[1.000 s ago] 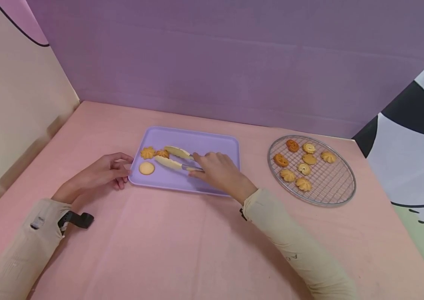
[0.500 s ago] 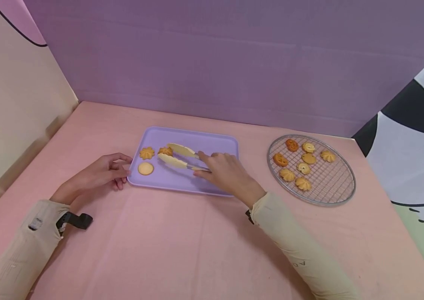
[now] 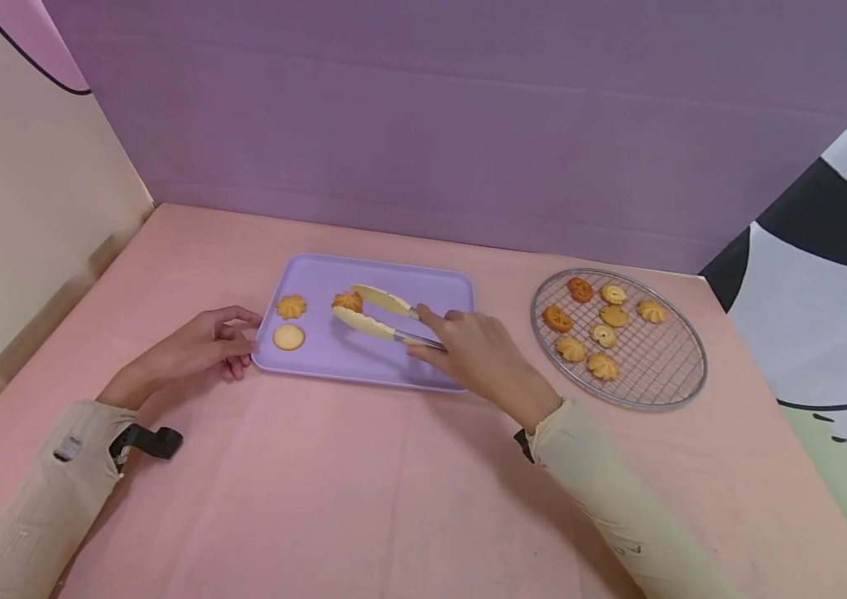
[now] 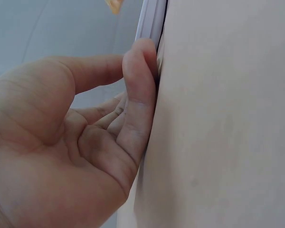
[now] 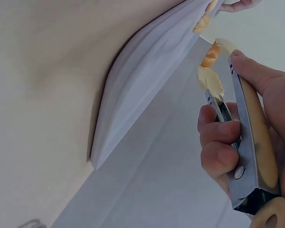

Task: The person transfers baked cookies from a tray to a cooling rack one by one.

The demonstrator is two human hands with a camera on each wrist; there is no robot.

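My right hand (image 3: 489, 356) grips metal tongs (image 3: 367, 323) with cream scalloped tips. A golden ridged cookie (image 3: 347, 300) is caught between those tips, over the lilac tray (image 3: 334, 358); the right wrist view has the same cookie (image 5: 210, 55) raised off the tray surface. Fingers are wrapped round one arm of the tongs, the thumb lying along the other. At the tray's left front corner, my left hand (image 3: 206, 345) pinches the edge between thumb and fingers. Near that corner lie a flower-shaped cookie (image 3: 291, 306) and a plain round cookie (image 3: 289, 337).
To the right of the tray stands a round wire cooling rack (image 3: 659, 366) bearing several cookies of mixed shapes, mostly on its left half. A pink cloth (image 3: 334, 482) covers the table. Behind it rises a purple wall (image 3: 423, 133).
The tongs, with the ridged cookie between their tips, have shifted right, away from the flower-shaped cookie. My left hand has stayed at the tray corner.
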